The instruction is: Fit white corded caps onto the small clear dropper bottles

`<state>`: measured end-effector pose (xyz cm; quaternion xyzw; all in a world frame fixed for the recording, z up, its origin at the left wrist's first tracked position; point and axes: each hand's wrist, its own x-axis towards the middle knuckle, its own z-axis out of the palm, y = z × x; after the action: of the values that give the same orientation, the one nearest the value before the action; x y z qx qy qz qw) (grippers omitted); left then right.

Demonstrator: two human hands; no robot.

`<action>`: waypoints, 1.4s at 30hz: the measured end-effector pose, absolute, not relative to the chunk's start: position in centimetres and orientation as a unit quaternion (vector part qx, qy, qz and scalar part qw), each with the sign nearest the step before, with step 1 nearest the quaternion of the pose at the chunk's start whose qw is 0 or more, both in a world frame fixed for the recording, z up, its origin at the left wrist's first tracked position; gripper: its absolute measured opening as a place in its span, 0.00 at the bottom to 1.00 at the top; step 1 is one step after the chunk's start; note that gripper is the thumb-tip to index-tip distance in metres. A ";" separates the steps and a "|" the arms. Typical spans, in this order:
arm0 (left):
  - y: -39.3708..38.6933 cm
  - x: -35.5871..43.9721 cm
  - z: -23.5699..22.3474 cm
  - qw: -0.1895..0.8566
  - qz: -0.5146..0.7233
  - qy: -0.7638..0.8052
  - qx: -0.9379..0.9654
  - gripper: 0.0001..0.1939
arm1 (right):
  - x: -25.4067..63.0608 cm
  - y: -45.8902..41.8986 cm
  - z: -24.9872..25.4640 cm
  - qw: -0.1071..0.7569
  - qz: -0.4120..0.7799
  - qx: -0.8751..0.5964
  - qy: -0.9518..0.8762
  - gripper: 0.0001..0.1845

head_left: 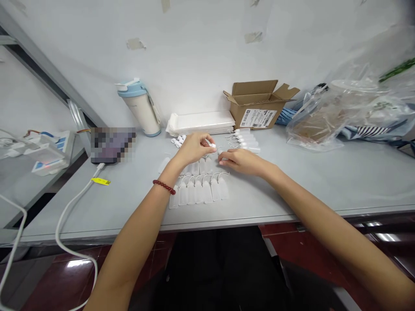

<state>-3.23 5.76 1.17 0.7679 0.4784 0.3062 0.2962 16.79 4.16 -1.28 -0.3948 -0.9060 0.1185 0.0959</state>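
My left hand (197, 147) is closed in a pinch on a small white cap (212, 146), held just above the table. Close beside it on the right, my right hand (238, 160) has its fingers drawn together. Something small and pale shows at those fingertips, but I cannot make out what it is. Under and in front of the hands lie flat, translucent white pouch-like pieces (199, 192) in two rows, with thin curved white strips at their tops. The left hand partly hides the back row. Several loose white caps (178, 141) lie behind my left wrist.
Capped clear tubes (244, 140) lie behind my right hand. Farther back stand a stack of white trays (202, 122), an open cardboard box (259, 106) and a tumbler (141, 106). A phone (113, 144) with a cable lies left; plastic bags (324, 114) lie right.
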 end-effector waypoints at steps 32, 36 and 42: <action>5.3 -2.9 2.0 0.502 0.353 0.412 0.674 0.15 | 17.7 3.9 0.8 0.337 0.385 -0.356 -0.782 0.09; 5.0 -2.7 2.1 0.491 0.360 0.390 0.691 0.14 | 17.8 4.2 0.4 0.380 0.510 -0.324 -0.700 0.09; 4.7 -2.3 2.2 0.468 0.356 0.393 0.707 0.14 | 17.5 4.2 0.1 0.373 0.563 -0.349 -0.650 0.12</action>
<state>-2.29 4.71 2.17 0.7067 0.3925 0.3564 0.4684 17.54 4.23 0.11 -0.3492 -0.6498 0.5628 0.3729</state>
